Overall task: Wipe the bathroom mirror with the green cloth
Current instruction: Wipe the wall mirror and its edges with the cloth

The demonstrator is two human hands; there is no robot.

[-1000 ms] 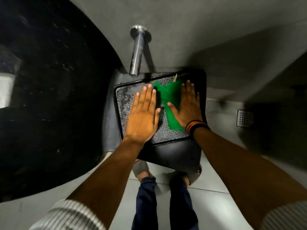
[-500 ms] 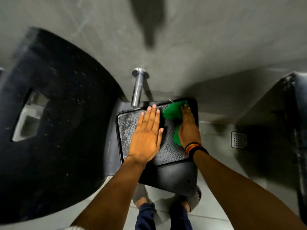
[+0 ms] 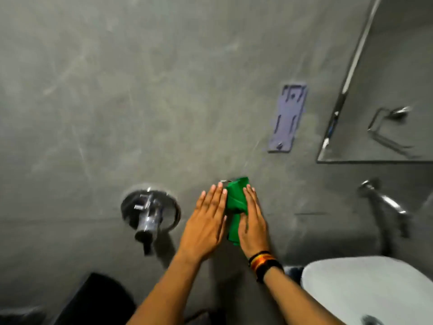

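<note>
The green cloth [image 3: 236, 202] hangs folded and upright between my two hands, in front of the grey wall at the centre of the view. My right hand [image 3: 254, 227], with bands on its wrist, lies against the cloth's right side and holds it, fingers straight. My left hand [image 3: 206, 227] is flat with its fingers apart, and its fingertips touch the cloth's left edge. The mirror [image 3: 393, 78] hangs at the upper right, well above and to the right of both hands. It reflects a metal wall fitting.
A chrome wall valve [image 3: 150, 212] sticks out left of my hands. A purple plastic bracket [image 3: 287, 118] is fixed to the wall beside the mirror. A white basin [image 3: 365, 287] with its tap [image 3: 384, 202] sits at the lower right. A black object [image 3: 93, 299] shows at the bottom left.
The view has swung up from the black speckled tray to the wall. Both hands have lifted off the tray with the cloth between them. The mirror and basin have come into view.
</note>
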